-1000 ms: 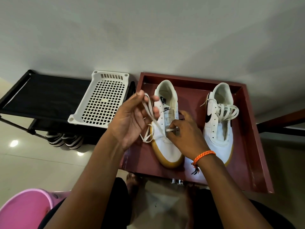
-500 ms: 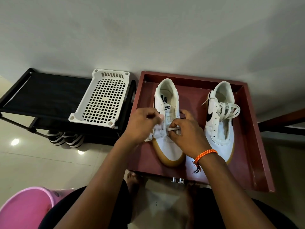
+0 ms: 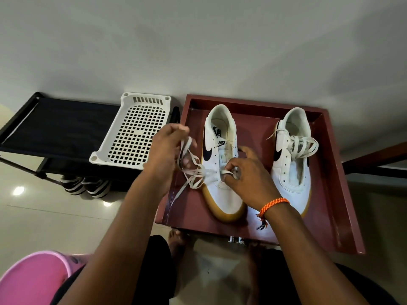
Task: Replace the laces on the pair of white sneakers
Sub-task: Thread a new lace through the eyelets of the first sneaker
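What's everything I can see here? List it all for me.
sneakers: 2, white with tan soles, side by side in the tray
laces: white; one held at the left sneaker, one bunched on the right sneaker
tray: 1, dark red
basket: 1, white, on the rack
rack: 1, black, left
striped shoes: black-white, under the rack
tub: 1, pink, lower left
wristband: 1, orange
left hand: grips lace
right hand: pinches lace

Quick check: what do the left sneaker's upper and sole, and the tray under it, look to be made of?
Left sneaker: smooth white upper with a slight sheen, probably leather or synthetic; tan sole looks like gum rubber. Tray: maroon, rigid, with a dull gloss and raised walls, likely painted wood or laminate; cannot tell which.
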